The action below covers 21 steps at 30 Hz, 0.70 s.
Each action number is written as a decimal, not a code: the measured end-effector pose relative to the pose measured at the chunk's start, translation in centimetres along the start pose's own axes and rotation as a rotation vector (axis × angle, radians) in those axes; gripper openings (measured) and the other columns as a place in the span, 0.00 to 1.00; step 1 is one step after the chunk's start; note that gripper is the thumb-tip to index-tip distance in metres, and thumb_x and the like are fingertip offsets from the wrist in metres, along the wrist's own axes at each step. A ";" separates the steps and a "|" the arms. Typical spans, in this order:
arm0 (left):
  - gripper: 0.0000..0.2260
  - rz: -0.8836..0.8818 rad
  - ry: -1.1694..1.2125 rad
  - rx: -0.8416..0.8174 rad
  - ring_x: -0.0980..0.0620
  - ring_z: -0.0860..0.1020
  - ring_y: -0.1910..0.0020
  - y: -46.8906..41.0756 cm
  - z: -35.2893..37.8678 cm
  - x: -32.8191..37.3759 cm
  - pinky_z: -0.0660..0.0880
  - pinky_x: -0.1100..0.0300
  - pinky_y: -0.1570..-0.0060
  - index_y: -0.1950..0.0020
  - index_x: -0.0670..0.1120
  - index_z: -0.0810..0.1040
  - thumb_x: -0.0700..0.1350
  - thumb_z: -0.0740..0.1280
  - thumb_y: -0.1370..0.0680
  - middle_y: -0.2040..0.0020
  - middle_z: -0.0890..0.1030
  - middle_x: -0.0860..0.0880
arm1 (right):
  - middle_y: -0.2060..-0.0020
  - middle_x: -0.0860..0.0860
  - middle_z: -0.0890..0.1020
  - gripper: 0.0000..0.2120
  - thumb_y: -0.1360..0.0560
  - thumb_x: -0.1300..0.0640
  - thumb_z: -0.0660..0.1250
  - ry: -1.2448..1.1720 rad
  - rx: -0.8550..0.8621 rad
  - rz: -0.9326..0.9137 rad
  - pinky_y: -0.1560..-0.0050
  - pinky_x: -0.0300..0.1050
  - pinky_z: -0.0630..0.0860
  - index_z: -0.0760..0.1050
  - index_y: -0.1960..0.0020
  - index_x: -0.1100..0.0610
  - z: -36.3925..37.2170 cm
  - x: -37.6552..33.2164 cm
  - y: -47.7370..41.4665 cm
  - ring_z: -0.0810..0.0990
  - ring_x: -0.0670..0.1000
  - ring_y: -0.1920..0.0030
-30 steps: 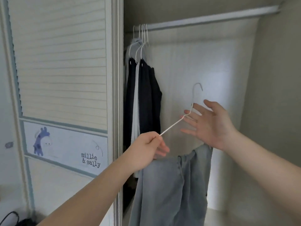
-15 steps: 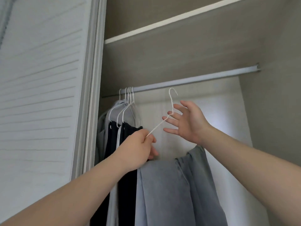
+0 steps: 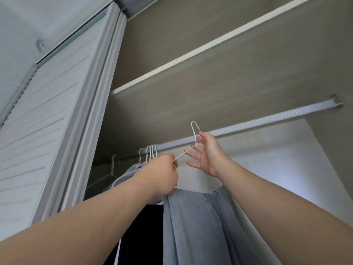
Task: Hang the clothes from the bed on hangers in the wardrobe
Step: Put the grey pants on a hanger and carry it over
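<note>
A white wire hanger (image 3: 194, 136) carries pale blue jeans (image 3: 200, 224) that drape down between my arms. My left hand (image 3: 162, 176) is closed on the hanger's left shoulder wire. My right hand (image 3: 207, 153) has its fingers spread, touching the hanger's neck just under the hook. The hook rises level with the grey wardrobe rail (image 3: 248, 127), just in front of it and not on it. Several white hangers (image 3: 150, 152) with dark and grey garments (image 3: 141, 226) hang at the rail's left end.
A white slatted sliding door (image 3: 47, 131) stands at the left of the wardrobe opening. A shelf (image 3: 191, 54) runs above the rail. The rail is bare from my right hand to its bracket (image 3: 335, 101) on the right wall.
Both hands have lifted the hanger with the jeans upward, and the hook has risen from below the rail to level with it. My view has tilted up toward the shelf.
</note>
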<state>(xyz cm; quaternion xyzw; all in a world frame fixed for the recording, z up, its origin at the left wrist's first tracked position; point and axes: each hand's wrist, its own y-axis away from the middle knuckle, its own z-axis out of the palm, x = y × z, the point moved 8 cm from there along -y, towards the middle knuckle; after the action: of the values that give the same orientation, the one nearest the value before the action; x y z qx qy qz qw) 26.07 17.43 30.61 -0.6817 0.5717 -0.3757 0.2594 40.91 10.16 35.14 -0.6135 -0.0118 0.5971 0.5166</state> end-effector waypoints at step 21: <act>0.20 0.148 -0.794 -0.129 0.45 0.67 0.31 0.8 1.5 -4.4 0.65 0.50 0.36 0.27 0.48 0.63 0.46 0.58 0.19 0.29 0.70 0.47 | 0.22 0.51 0.56 0.31 0.20 0.48 0.57 1.044 0.410 -0.754 0.26 0.54 0.55 0.52 0.21 0.55 -0.9 4.3 -0.6 0.53 0.52 0.23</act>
<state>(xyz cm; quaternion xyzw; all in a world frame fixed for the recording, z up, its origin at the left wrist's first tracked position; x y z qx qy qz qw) 26.52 21.48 28.18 -0.7457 0.4969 -0.0270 0.4430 43.16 12.64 32.20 -0.6652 0.1396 -0.0087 0.7334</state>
